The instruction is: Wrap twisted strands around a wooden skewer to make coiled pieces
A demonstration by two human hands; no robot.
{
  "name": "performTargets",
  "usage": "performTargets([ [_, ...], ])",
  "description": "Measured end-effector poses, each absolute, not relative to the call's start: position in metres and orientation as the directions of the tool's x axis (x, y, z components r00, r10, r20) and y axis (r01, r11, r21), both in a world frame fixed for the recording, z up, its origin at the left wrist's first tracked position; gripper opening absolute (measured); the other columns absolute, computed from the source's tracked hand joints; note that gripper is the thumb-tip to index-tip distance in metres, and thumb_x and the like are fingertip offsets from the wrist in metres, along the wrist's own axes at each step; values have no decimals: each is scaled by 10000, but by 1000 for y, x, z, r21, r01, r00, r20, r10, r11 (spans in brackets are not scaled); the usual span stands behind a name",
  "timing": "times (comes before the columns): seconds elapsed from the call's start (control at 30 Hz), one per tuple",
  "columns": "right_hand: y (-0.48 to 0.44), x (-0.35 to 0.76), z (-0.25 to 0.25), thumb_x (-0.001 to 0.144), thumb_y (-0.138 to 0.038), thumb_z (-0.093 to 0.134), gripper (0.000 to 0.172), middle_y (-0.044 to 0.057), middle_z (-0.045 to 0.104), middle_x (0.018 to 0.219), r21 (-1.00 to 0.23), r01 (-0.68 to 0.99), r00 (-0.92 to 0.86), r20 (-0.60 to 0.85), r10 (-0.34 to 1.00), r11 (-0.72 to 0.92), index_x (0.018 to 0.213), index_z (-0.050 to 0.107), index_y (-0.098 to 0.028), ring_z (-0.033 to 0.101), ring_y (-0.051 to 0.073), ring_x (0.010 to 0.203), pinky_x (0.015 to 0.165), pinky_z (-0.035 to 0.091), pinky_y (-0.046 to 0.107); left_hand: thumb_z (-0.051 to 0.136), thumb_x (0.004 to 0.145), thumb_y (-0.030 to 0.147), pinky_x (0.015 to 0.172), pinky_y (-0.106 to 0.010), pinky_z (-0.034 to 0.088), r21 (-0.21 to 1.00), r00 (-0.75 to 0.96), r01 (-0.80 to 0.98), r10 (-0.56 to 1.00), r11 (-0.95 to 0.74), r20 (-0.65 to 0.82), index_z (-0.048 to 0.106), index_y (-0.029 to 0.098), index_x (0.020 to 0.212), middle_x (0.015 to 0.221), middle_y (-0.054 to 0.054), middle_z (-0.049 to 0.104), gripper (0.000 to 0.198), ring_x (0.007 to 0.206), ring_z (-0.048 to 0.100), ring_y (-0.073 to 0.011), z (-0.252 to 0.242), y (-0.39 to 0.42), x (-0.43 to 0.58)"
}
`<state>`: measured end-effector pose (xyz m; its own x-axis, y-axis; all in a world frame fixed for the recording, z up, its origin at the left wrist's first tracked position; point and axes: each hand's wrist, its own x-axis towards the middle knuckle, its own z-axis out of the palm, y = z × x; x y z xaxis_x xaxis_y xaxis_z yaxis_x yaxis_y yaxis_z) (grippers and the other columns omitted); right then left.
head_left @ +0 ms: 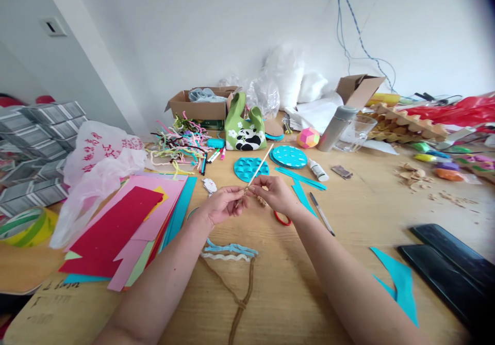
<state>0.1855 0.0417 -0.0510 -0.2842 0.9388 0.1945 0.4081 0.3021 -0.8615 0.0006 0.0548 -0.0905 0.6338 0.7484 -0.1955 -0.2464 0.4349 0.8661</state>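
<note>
My left hand point(222, 204) and my right hand point(274, 192) meet above the middle of the wooden table point(348, 221), both pinched round the lower end of a thin wooden stick point(261, 167). The stick slants up and to the right, toward two teal foam discs point(250, 169). A brown pipe cleaner point(242, 304) lies on the table below my hands, twisted near its lower end. What exactly sits between my fingertips at the stick's base is too small to make out. Blue and white wavy pipe cleaners point(230, 251) lie under my left forearm.
A stack of coloured paper sheets point(127, 226) lies at the left, a white plastic bag point(98, 169) behind it. Red-handled scissors point(282, 218), a pen point(322, 213), a glue tube point(317, 170), teal scraps point(402, 283) and two dark tablets point(448, 273) lie to the right. A panda bag point(244, 128), boxes and pipe cleaners crowd the back.
</note>
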Motion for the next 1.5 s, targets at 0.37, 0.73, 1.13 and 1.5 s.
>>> performTargets([
  [0.37,43,178,-58,810,-242,547,172,34,649,656,-792,521,-199,250,948,319,701,636,-144,535,140,599,559,390,241,711,711,291,602,-240,496,988,201,24,969,-152,144,659,157,903,671,6,619,240,610,582,-114,-93,50,20],
  [0.73,39,178,-54,825,-166,551,168,60,701,714,-634,672,-234,307,923,381,725,686,-156,576,159,615,581,378,253,630,738,272,541,-222,444,986,183,89,975,-141,123,623,153,803,703,-12,606,136,577,536,-104,-93,49,22],
  [1.13,39,181,-46,812,-165,558,138,53,690,717,-647,688,-201,265,943,328,720,661,-169,598,168,644,586,391,251,728,661,420,469,-207,355,979,329,-191,944,67,-1,635,128,825,589,32,545,347,491,476,-66,-92,49,21],
  [1.5,41,192,-45,799,-342,600,229,33,648,649,-827,483,-260,179,949,288,715,671,-140,543,141,589,545,395,247,747,677,313,442,-181,267,911,479,-311,873,269,-94,656,112,787,608,23,517,247,478,421,-34,-83,45,16],
])
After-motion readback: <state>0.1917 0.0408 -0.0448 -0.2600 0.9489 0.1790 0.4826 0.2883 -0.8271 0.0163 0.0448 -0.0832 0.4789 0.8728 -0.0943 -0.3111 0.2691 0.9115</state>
